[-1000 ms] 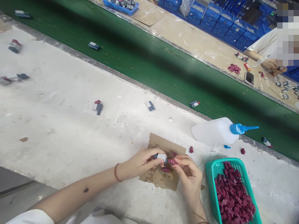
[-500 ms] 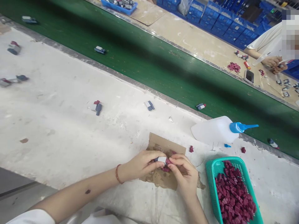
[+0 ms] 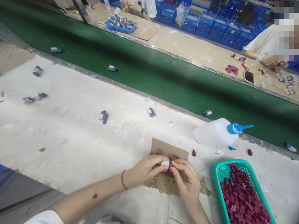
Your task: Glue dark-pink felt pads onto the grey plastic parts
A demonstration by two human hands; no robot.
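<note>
My left hand [image 3: 149, 169] pinches a small dark-grey and white plastic part [image 3: 165, 163] between thumb and fingers. Against the right end of that part, my right hand [image 3: 188, 180] grips a small maroon piece [image 3: 170, 164], partly hidden by the fingertips. Both hands are over a torn, stained piece of cardboard [image 3: 169, 147] on the white bench. More maroon pieces [image 3: 170, 173] lie on the cardboard beneath the fingers. To the right stands a green basket [image 3: 216, 183] full of maroon pieces [image 3: 244, 196].
A white bottle [image 3: 210, 132] with a blue nozzle lies by the belt edge, near a small blue cap [image 3: 232, 148]. Assembled parts [image 3: 103, 116] are scattered on the bench to the left. A green conveyor belt [image 3: 149, 71] carries more; co-workers sit across it.
The camera view has shifted, showing more of the far left side. Parts on the belt have moved rightward. Both hands keep the grey and white part and the maroon piece together.
</note>
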